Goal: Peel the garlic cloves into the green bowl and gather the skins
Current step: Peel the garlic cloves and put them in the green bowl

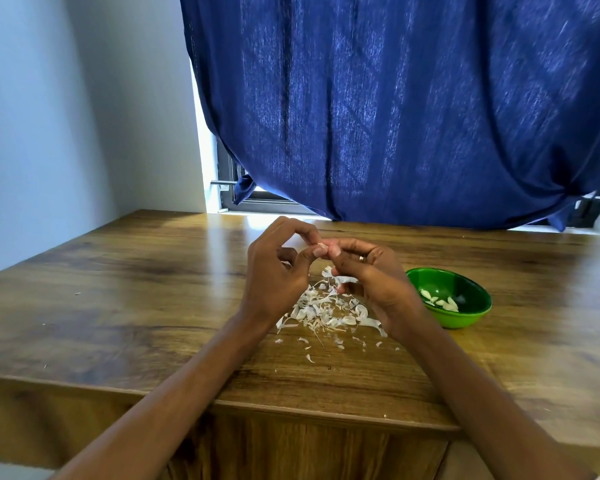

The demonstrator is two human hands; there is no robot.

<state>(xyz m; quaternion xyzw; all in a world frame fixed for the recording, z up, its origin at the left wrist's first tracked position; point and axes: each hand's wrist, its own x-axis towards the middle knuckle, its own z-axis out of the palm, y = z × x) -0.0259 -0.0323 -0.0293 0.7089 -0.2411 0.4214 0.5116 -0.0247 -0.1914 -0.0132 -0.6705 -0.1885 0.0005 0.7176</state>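
Peeling is midway: left hand point(274, 271) and right hand point(368, 271) together pinch one clove point(323, 246) above the desk point(118, 289), a few peeled cloves lie in the bowl point(471, 318), and the skins point(326, 311) remain loose, ungathered.

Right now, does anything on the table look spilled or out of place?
Nothing is damaged. The skins lie loose on the table under the hands, with stray flakes toward the near edge, not yet gathered. The bowl sits upright with peeled cloves inside.
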